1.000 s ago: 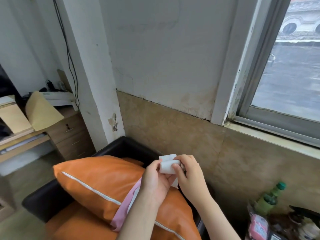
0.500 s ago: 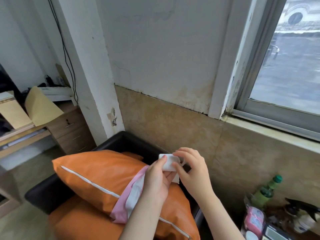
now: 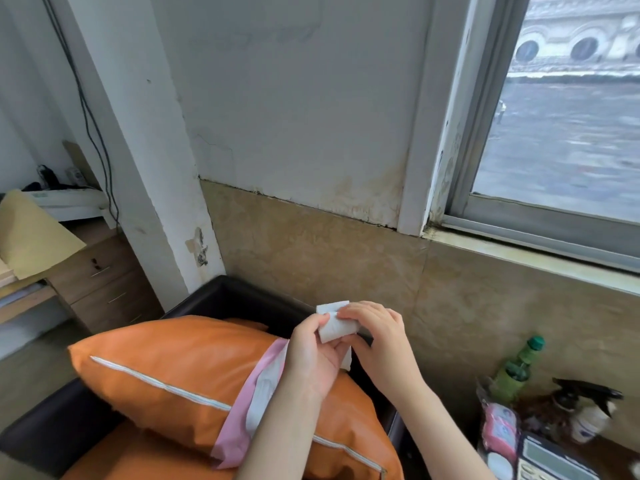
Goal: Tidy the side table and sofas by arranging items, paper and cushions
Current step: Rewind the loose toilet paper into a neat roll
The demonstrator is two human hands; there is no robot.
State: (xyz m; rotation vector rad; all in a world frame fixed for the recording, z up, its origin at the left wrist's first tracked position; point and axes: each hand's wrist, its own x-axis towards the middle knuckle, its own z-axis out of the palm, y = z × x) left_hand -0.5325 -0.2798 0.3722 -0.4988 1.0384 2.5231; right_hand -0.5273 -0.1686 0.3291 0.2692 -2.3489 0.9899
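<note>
Step in hand: folding small white paper tissue (image 3: 334, 326), pinched between left hand (image 3: 313, 355) and right hand (image 3: 379, 339), above orange leather cushion (image 3: 166, 372). Next, likely: finish the fold, set it beside the green plastic bottle (image 3: 516, 370) at right.

Window (image 3: 568, 133) upper right, black cable (image 3: 90, 123) down white pillar (image 3: 138, 150), wooden drawer unit (image 3: 100, 282) left, brown envelope (image 3: 31, 233) on it.

Orange cushion (image 3: 166, 368) with white stripe, white paper (image 3: 334, 325), green bottle (image 3: 516, 370).
</note>
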